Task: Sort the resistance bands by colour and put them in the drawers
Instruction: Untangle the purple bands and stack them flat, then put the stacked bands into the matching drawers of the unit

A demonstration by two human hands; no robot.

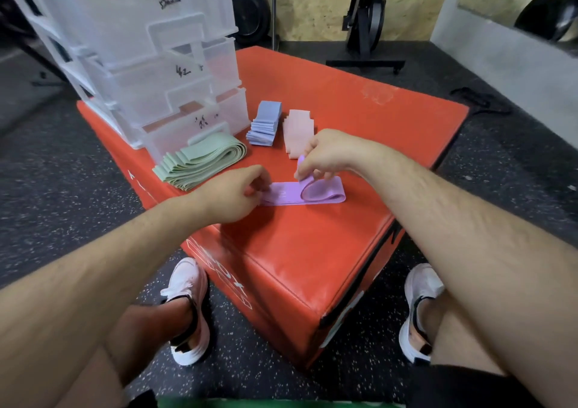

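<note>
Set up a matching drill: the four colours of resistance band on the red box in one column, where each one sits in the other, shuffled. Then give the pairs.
Column 1
1. green bands
2. blue bands
3. pink bands
4. purple band

Column 2
A. held at its ends by the left hand and right hand
B. rightmost stack, just beyond the right hand
C. right in front of the bottom drawer
D. middle stack of the three

Pairs: 1-C, 2-D, 3-B, 4-A
</note>
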